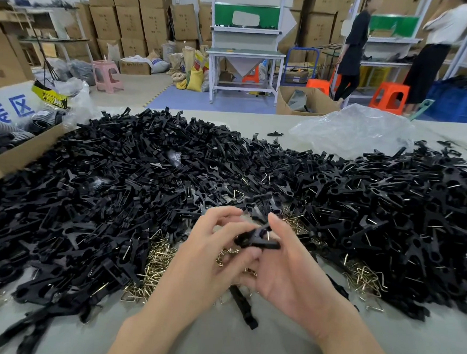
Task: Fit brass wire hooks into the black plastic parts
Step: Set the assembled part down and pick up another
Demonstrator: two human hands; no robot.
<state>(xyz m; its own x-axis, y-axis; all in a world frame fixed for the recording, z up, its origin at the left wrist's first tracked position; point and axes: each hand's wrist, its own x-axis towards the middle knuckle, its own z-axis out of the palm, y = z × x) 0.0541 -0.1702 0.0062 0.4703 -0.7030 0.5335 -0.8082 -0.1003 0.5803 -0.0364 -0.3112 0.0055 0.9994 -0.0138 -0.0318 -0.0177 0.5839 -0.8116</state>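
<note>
A black plastic part (255, 238) is held above the table between both hands, with a short brass wire end sticking up from it. My left hand (210, 261) pinches its left end with curled fingers. My right hand (292, 269) grips its right side, thumb on top. A huge heap of black plastic parts (144, 176) covers the table from left to right. Loose brass wire hooks (154, 265) lie in a pile under my hands, and more brass hooks (366, 277) lie to the right.
An open cardboard box (21, 151) stands at the left edge. A crumpled clear plastic bag (354, 130) lies at the back right. One black part (244, 306) lies alone near my wrists. Two people stand by the shelves far behind.
</note>
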